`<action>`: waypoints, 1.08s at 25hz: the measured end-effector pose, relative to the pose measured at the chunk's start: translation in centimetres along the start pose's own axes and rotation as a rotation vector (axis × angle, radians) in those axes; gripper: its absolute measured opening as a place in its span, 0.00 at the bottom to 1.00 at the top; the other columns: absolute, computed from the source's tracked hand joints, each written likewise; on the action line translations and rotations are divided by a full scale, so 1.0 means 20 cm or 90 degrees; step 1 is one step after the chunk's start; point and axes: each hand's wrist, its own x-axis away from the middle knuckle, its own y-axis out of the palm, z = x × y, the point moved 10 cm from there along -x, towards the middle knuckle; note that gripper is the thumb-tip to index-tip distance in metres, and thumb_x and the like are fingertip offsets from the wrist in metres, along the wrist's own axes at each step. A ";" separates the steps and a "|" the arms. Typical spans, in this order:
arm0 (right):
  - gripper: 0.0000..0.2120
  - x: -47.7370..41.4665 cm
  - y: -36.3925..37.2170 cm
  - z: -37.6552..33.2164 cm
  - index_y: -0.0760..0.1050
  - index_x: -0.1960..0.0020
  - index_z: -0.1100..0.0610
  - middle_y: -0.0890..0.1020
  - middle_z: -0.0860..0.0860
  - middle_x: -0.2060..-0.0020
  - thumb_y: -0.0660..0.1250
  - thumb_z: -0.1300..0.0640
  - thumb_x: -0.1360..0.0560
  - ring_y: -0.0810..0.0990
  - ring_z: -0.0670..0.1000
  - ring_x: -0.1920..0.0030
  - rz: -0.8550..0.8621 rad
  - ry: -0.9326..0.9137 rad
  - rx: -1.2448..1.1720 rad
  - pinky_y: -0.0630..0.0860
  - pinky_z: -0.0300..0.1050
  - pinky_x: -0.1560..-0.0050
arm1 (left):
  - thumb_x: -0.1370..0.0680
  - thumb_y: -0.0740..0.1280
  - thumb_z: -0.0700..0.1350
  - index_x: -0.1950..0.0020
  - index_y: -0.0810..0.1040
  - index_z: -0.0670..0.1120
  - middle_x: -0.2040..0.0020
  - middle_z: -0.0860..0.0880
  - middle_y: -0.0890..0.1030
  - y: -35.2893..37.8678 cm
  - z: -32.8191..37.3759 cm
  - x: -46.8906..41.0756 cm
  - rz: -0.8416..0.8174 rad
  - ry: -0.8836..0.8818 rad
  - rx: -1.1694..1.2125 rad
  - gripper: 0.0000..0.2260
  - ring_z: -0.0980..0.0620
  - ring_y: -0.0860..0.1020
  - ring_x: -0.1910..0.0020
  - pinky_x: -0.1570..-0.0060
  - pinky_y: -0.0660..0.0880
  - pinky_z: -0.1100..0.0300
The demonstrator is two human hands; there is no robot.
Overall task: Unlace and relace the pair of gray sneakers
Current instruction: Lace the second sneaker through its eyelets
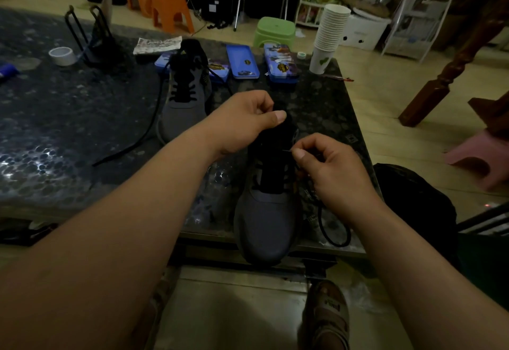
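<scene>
Pinching what, the right hand (333, 173)?
The tip of the black lace (334, 235), between curled thumb and forefinger, just beside the near sneaker (264, 220) eyelets.
And the left hand (242, 124)?
Fingers curled round its tongue; it sits at the table (82, 129) edge.

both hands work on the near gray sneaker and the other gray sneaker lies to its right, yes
Not quite: the head view shows the other gray sneaker lying to the left of the near gray sneaker, farther back.

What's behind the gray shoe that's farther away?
A blue tin shows on both sides of the far sneaker; its middle is hidden by the shoe. A printed paper lies beyond.
</scene>
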 end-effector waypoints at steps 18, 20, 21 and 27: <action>0.07 -0.02 0.04 0.04 0.82 0.55 0.51 0.84 0.50 0.60 0.69 0.58 0.19 0.80 0.46 0.61 0.032 0.028 -0.018 0.79 0.49 0.59 | 0.19 0.72 0.46 0.57 0.74 0.47 0.75 0.58 0.67 0.01 0.03 0.01 0.026 0.011 -0.018 0.10 0.59 0.62 0.74 0.73 0.62 0.67; 0.05 -0.02 0.03 0.03 0.82 0.55 0.50 0.84 0.47 0.61 0.71 0.56 0.20 0.81 0.43 0.60 0.068 0.016 0.002 0.78 0.44 0.57 | 0.19 0.72 0.47 0.57 0.74 0.47 0.74 0.57 0.67 0.01 0.02 0.00 0.026 0.010 -0.026 0.10 0.57 0.62 0.73 0.73 0.62 0.65; 0.04 -0.02 0.01 0.04 0.82 0.55 0.50 0.84 0.46 0.62 0.73 0.55 0.21 0.81 0.43 0.60 0.095 0.022 0.000 0.78 0.42 0.57 | 0.19 0.72 0.47 0.57 0.74 0.47 0.74 0.56 0.67 0.01 0.02 0.00 0.024 0.009 -0.025 0.10 0.57 0.61 0.73 0.72 0.61 0.65; 0.04 0.01 0.01 0.08 0.83 0.55 0.52 0.85 0.47 0.62 0.74 0.54 0.21 0.82 0.42 0.61 0.129 0.060 -0.074 0.77 0.36 0.61 | 0.19 0.72 0.47 0.57 0.73 0.47 0.75 0.57 0.67 0.01 0.02 0.00 0.029 0.002 -0.021 0.11 0.58 0.62 0.74 0.73 0.62 0.67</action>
